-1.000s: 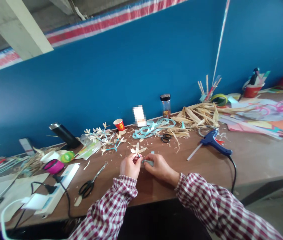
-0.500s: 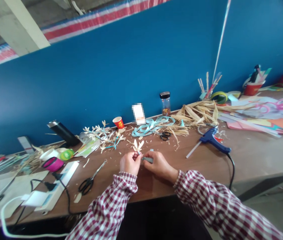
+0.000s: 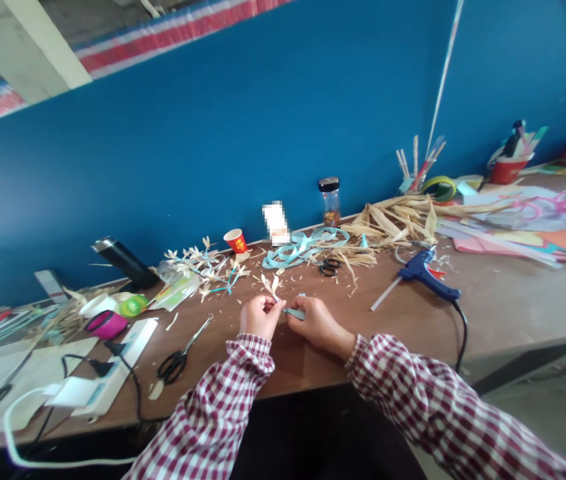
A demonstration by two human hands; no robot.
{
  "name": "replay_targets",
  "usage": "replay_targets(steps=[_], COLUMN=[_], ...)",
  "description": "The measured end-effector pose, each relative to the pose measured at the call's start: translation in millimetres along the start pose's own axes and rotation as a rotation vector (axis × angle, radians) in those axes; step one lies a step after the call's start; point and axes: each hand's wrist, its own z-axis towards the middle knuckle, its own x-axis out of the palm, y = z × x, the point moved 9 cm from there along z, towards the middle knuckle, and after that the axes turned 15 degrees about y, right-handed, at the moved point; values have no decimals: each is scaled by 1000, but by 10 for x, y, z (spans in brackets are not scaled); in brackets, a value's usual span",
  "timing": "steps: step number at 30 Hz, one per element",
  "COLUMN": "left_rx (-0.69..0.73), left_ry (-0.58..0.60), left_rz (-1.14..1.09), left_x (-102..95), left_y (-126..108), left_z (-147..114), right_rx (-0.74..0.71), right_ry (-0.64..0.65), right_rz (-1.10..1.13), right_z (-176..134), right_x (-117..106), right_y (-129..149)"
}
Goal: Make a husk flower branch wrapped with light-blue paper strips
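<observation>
Jar [image 3: 331,203] with a black lid [image 3: 329,183] holds brown bits [image 3: 332,219]; in front of it, the left hand [image 3: 259,319] pinches a pale flower [image 3: 271,286] while the right hand [image 3: 321,325] grips a light-blue strip [image 3: 295,313]. Right of the jar, 1 clear cup [image 3: 417,184] holds sticks [image 3: 415,153] and, farther, 1 red tub [image 3: 507,171] holds slim items [image 3: 515,141]; left of it sits 1 red paper cup [image 3: 237,243], its bottom hidden.
</observation>
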Motion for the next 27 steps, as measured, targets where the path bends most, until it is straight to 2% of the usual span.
replay_targets(steps=[8, 16, 20, 24, 27], left_rx=[-77, -108, -63, 61, 102], left_ry=[204, 300, 287, 219, 145], left_rz=[-432, -656, -527, -257, -64], left_x=[280, 402, 319, 172, 100], left_y=[317, 477, 419, 187, 54], left_z=[59, -55, -64, -93, -124], right_rx=[108, 130, 111, 108, 109], right_ry=[61, 70, 74, 71, 77], right_rz=[214, 342, 355, 355, 372], right_z=[10, 34, 35, 31, 26], right_x=[104, 118, 124, 111, 136], right_y=[-175, -189, -195, -194, -200])
